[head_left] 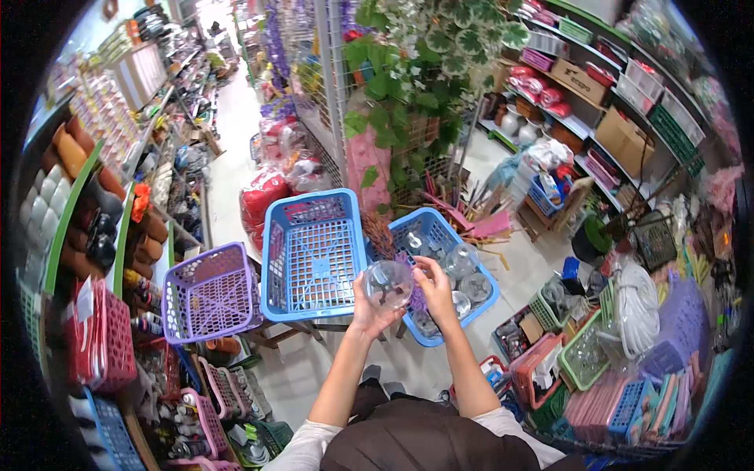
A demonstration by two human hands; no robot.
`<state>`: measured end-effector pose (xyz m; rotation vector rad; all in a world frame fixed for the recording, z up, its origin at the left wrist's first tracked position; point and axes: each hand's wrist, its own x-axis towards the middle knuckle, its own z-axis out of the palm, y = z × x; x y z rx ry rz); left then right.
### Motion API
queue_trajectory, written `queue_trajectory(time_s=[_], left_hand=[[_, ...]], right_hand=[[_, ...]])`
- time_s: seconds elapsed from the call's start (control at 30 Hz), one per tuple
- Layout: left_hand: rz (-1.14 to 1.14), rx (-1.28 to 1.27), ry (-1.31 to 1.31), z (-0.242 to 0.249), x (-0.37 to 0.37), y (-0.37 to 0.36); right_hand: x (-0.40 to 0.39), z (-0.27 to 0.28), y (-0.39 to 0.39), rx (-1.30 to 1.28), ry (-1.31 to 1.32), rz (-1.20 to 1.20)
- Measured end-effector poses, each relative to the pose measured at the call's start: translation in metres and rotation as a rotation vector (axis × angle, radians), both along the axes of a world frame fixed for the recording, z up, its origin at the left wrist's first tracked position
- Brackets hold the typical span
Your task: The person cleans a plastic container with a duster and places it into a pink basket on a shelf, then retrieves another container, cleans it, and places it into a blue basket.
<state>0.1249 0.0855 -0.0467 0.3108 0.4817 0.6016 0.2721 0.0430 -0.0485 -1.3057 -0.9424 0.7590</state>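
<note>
A clear plastic ball (388,284) sits between both hands in front of the person. The left hand (369,308) cups it from below with fingers curled around it; the right hand (434,289) grips its right side. Just behind, a blue basket (437,228) holds more clear balls (463,259). Left of it stand an empty blue basket (310,251) and a purple basket (210,294). No writing is readable. Crowded shop shelves (620,86) line a pale tiled floor (236,125).
</note>
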Motion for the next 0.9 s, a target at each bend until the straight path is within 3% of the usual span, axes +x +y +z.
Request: queue_trajectory(time_s=[0.07,0.17,0.3,0.47,0.57,0.73,0.83,0.9], left_hand=[[0.049,0.118,0.064,0.006,-0.006,-0.009],[0.130,0.175,0.123,0.027,-0.026,-0.027],[0.231,0.250,0.192,0.030,-0.067,-0.045],[0.350,0.292,0.185,0.018,-0.128,-0.066],[0.478,0.286,0.273,0.024,-0.167,-0.087],[0.650,0.366,0.226,0.042,-0.239,-0.129],[0.721,0.456,0.376,0.051,-0.288,-0.161],[0.781,0.491,0.466,0.056,-0.319,-0.186]], right_hand=[[-0.025,0.031,-0.009,0.017,0.067,0.105],[-0.048,0.049,-0.015,0.154,-0.385,0.098],[-0.077,0.043,-0.011,0.074,-0.258,0.277],[-0.135,0.053,-0.009,0.179,-0.277,0.434],[-0.178,0.059,-0.011,0.148,-0.150,0.577],[-0.259,0.069,-0.021,0.258,-0.154,0.736],[-0.308,0.082,-0.037,0.185,-0.082,0.896],[-0.347,0.079,-0.047,0.267,-0.089,0.972]])
